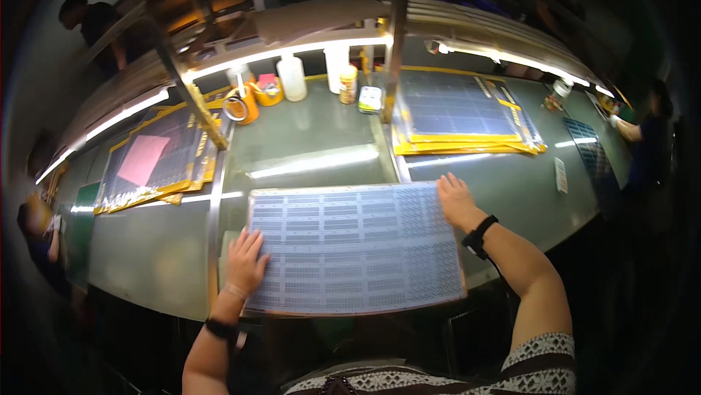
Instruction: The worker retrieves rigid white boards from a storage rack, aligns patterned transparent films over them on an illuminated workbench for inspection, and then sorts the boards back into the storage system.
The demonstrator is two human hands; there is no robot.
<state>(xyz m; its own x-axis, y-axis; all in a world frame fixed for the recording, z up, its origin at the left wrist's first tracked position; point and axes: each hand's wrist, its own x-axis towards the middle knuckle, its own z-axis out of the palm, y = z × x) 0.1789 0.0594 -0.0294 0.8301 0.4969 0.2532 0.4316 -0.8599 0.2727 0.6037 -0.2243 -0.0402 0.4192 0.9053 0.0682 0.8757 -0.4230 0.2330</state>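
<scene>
A large rectangular circuit board panel (358, 245), pale blue-grey with rows of fine dark pattern and a thin copper-coloured rim, is in front of me at the near edge of the bench. My left hand (247, 260) rests on the panel's left edge, its fingers stretched over the surface. At the far right corner, my right hand (458, 201) lies along the edge with its fingers extended. Both hands touch the panel, and neither has fingers wrapped round it. The panel's underside is hidden.
Yellow-edged stacks of dark panels lie left (157, 158) and right (460, 106) on the green bench (314, 143). White bottles (292, 79), orange tape rolls (236, 109) and a yellow can (347, 85) stand behind. A metal post (394, 52) rises there. Other people are at both sides.
</scene>
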